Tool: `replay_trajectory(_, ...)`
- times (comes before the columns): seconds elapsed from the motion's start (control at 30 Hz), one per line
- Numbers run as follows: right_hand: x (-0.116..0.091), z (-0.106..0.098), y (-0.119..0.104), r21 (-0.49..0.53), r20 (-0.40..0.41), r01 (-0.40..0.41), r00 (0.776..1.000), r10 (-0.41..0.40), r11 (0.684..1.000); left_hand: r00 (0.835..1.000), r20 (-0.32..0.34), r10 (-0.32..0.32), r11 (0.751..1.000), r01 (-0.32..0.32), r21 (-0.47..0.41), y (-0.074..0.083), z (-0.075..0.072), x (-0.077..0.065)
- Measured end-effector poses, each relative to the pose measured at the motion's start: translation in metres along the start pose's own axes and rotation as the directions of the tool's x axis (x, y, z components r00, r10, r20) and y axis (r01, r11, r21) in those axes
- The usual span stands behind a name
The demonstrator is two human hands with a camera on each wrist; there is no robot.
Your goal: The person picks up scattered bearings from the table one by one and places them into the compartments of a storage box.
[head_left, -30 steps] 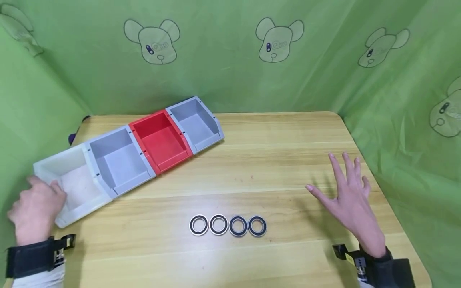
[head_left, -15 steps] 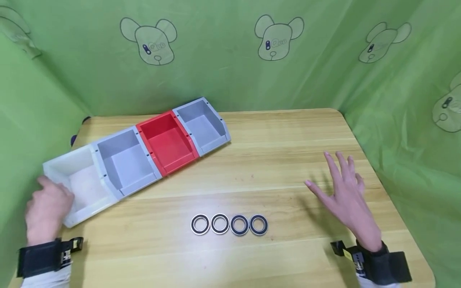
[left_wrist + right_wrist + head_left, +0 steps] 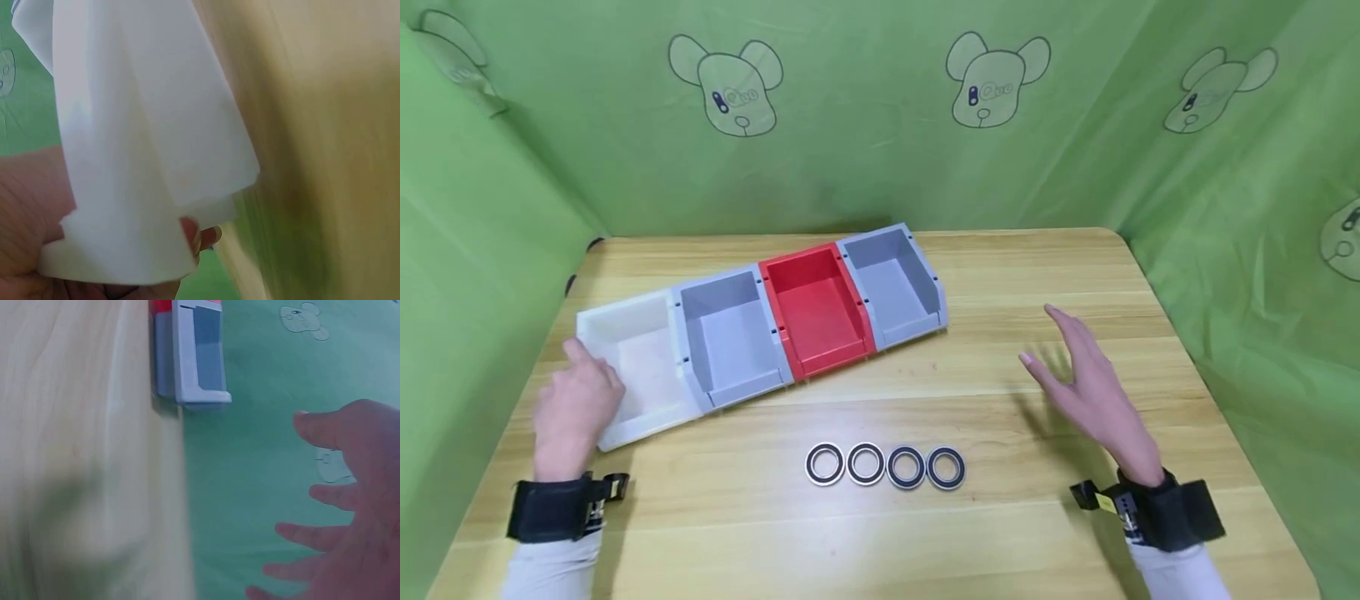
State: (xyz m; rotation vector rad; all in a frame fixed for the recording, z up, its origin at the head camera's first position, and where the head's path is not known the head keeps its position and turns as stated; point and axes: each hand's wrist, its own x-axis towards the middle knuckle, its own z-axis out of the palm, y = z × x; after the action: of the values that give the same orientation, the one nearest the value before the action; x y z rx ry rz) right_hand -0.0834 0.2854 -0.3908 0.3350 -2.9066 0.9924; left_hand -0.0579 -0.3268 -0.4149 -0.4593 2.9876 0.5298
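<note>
A row of joined storage bins stands at an angle on the table: a white bin (image 3: 638, 358) at the left end, a grey-blue bin (image 3: 733, 337), a red bin (image 3: 818, 312) and another grey-blue bin (image 3: 891, 287). My left hand (image 3: 576, 400) grips the white bin by its left wall; in the left wrist view fingertips (image 3: 209, 237) curl round the edge of that white wall. Over the right side of the table, my right hand (image 3: 1093, 387) hovers with fingers spread, holding nothing. Several ball bearings (image 3: 906, 467) lie in a line in front of the bins.
The wooden table (image 3: 1000, 533) carries everything. A green curtain (image 3: 880, 158) with printed bear heads rises behind it and on both sides. Each wrist wears a black strap (image 3: 1180, 512) with a small camera.
The row of bins has slid to the right across the table along with my left hand. My right hand has shifted slightly left, still holding nothing. The bearings stay in place on the table.
</note>
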Motion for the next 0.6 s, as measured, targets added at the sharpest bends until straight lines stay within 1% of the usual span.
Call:
replay_trajectory(0.13,0.021,0.015,0.009,0.014,0.017,0.022,1.0,-0.022,1.0,0.997,-0.05,0.055,0.998,-0.054,0.015,0.013,0.009,0.002)
replay_trajectory(0.2,0.033,0.022,0.013,0.011,0.031,0.028,0.999,-0.028,1.0,0.995,-0.067,0.073,0.997,-0.071,0.025,0.02,0.013,0.004)
replay_trajectory(0.33,0.059,0.035,0.015,-0.023,0.082,-0.004,0.997,0.006,1.0,0.995,-0.053,0.082,0.996,-0.08,0.025,0.034,0.017,0.007)
replay_trajectory(0.43,0.077,0.044,0.012,-0.063,0.101,-0.034,0.994,0.041,0.997,0.995,-0.043,0.089,0.996,-0.088,0.024,0.043,0.018,0.009)
replay_trajectory(0.5,0.088,0.049,0.009,-0.085,0.102,-0.046,0.993,0.054,0.995,0.994,-0.047,0.101,0.995,-0.1,0.024,0.048,0.019,0.011)
replay_trajectory(0.6,0.1,0.056,0.007,-0.105,0.101,-0.047,0.993,0.058,0.993,0.989,-0.072,0.129,0.992,-0.127,0.025,0.055,0.021,0.013)
